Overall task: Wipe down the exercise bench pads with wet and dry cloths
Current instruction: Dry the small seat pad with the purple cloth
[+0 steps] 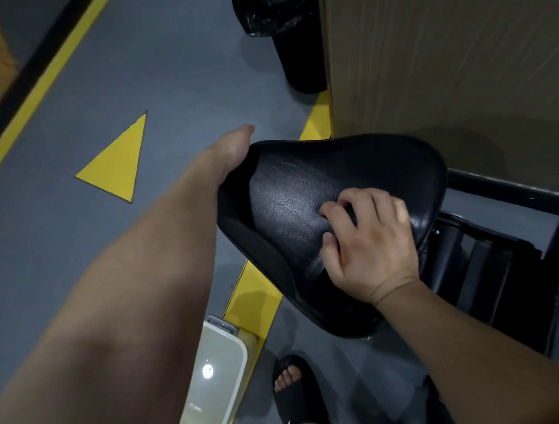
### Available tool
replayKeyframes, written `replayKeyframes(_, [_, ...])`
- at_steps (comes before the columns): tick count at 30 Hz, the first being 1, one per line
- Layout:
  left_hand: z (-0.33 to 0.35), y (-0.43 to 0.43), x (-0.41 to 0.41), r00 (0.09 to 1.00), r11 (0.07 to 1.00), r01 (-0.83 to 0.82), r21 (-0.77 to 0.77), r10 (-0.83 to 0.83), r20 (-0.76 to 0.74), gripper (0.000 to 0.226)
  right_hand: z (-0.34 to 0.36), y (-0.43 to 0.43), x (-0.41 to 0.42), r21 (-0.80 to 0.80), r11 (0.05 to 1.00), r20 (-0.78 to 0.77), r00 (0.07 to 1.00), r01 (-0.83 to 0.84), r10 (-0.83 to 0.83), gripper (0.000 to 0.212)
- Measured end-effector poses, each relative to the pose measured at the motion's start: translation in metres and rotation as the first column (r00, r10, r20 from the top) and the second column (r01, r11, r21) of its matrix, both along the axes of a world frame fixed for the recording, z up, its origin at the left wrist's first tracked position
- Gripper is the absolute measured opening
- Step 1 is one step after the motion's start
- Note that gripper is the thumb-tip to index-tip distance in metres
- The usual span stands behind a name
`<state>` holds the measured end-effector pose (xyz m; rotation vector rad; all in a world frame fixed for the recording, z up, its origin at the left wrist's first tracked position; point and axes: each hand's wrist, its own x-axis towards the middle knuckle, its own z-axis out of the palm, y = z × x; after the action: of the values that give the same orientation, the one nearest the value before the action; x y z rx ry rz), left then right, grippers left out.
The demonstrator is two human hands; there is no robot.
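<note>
A black padded seat [303,191] of the exercise machine fills the middle of the head view, tilted. My left hand [233,146] reaches over the pad's far left edge; its fingers are hidden behind the rim, as if gripping it. My right hand [369,236] rests on the pad's right part with the fingers curled down against the surface. Between its thumb and forefinger is a dark patch that I cannot tell apart from the pad. No cloth is clearly visible.
A white tub [223,358] holding liquid stands on the floor below the pad. My foot in a black slipper [295,393] is beside it. A black bin [296,50] stands by the wooden wall panel [441,60]. The black machine frame [498,266] is at right. A yellow triangle [119,161] marks the grey floor.
</note>
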<state>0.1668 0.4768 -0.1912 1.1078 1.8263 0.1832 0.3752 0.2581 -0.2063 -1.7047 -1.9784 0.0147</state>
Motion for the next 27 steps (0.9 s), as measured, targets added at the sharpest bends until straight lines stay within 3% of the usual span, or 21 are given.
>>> replayKeyframes(5, [0.007,-0.022,-0.011,0.991,0.996,-0.071,0.053,0.065,0.115,0.045,-0.001,0.0,0.0,0.003,1.0,0.0,1.0,-0.005,0.005,0.035])
replayKeyframes(14, [-0.006,-0.125,-0.033,0.885,0.9,-0.412,0.142,0.358,0.297,0.025,0.001,-0.002,-0.003,-0.005,1.0,0.043,0.999,0.012,-0.012,0.036])
replayKeyframes(16, [-0.017,-0.148,-0.032,0.755,0.819,-0.564,0.102,0.462,0.465,0.033,0.001,-0.002,-0.003,-0.003,1.0,0.049,0.999,0.016,-0.016,0.036])
replayKeyframes(17, [-0.021,-0.158,-0.031,0.625,0.759,-0.649,0.049,0.496,0.603,0.034,0.001,-0.002,-0.003,-0.004,1.0,0.051,0.999,0.019,-0.018,0.036])
replayKeyframes(19, [-0.029,-0.166,-0.038,0.443,0.63,-0.776,-0.022,0.57,0.692,0.041,0.002,-0.003,-0.003,-0.005,1.0,0.055,0.998,0.019,-0.019,0.036])
replayKeyframes(21, [-0.036,-0.174,-0.043,0.54,0.673,-0.734,0.086,0.504,0.674,0.067,0.002,-0.003,-0.003,-0.001,1.0,0.057,0.998,0.017,-0.017,0.036])
replayKeyframes(22, [-0.031,-0.181,-0.044,0.665,0.713,-0.668,0.215,0.44,0.604,0.067,0.002,-0.003,-0.003,-0.002,1.0,0.06,0.998,0.018,-0.018,0.036])
replayKeyframes(24, [-0.032,-0.19,-0.044,0.82,0.807,-0.457,0.374,0.22,0.528,0.05,0.002,-0.004,-0.003,-0.002,1.0,0.058,0.998,0.02,-0.02,0.035])
replayKeyframes(25, [-0.033,-0.193,-0.043,0.883,0.826,-0.36,0.433,0.154,0.443,0.045,0.002,-0.003,-0.004,0.001,1.0,0.054,0.998,0.02,-0.02,0.035])
replayKeyframes(27, [-0.032,-0.188,-0.04,0.925,0.849,-0.296,0.439,0.141,0.352,0.047,0.002,-0.003,-0.004,0.007,1.0,0.045,0.999,0.021,-0.021,0.035])
